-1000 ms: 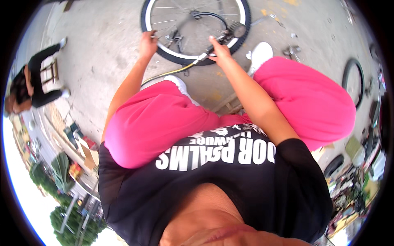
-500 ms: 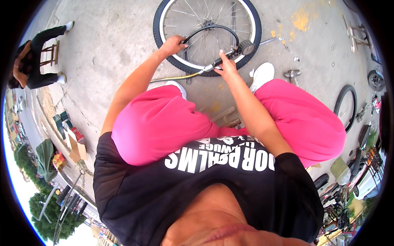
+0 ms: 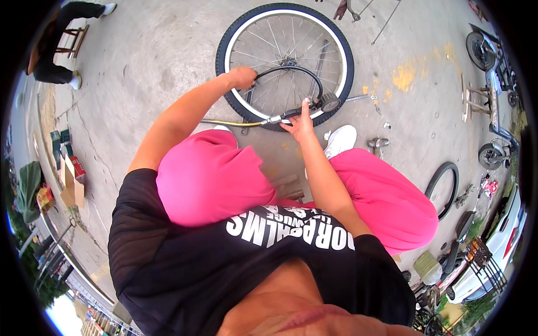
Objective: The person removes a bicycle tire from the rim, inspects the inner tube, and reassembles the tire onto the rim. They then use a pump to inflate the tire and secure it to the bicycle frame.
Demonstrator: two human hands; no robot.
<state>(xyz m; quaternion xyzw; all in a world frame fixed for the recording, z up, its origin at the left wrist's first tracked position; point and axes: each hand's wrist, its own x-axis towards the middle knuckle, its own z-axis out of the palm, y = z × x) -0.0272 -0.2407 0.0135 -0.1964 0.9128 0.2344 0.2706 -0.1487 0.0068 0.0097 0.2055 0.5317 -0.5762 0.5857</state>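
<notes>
A bicycle wheel [image 3: 348, 61] with a black tyre and pale rim lies flat on the concrete in front of me. My left hand [image 3: 242, 78] is closed at the wheel's left side, round the end of a short black hose [image 3: 305, 71]; the tip and any valve are hidden by the fingers. That hose arches over the spokes to a tyre inflator with a round gauge [image 3: 329, 102]. Over the wheel's near edge, my right hand [image 3: 301, 124] grips the inflator body, thumb raised along it. A yellow-and-black air hose [image 3: 235, 122] joins the inflator's left end.
A long metal tool [image 3: 358, 98] sticks out right of the wheel. Nearby sits a metal part [image 3: 379, 143]. A loose tyre [image 3: 443, 190] lies farther right, with scooters [image 3: 487, 53] beyond. At far left are a person by a wooden stool [image 3: 72, 42] and a cardboard box [image 3: 70, 182].
The view has shifted, so the wheel sits lower in it and more ground shows beyond. My left hand has turned over, its back now upward, at the hose end. The right hand keeps its grip.
</notes>
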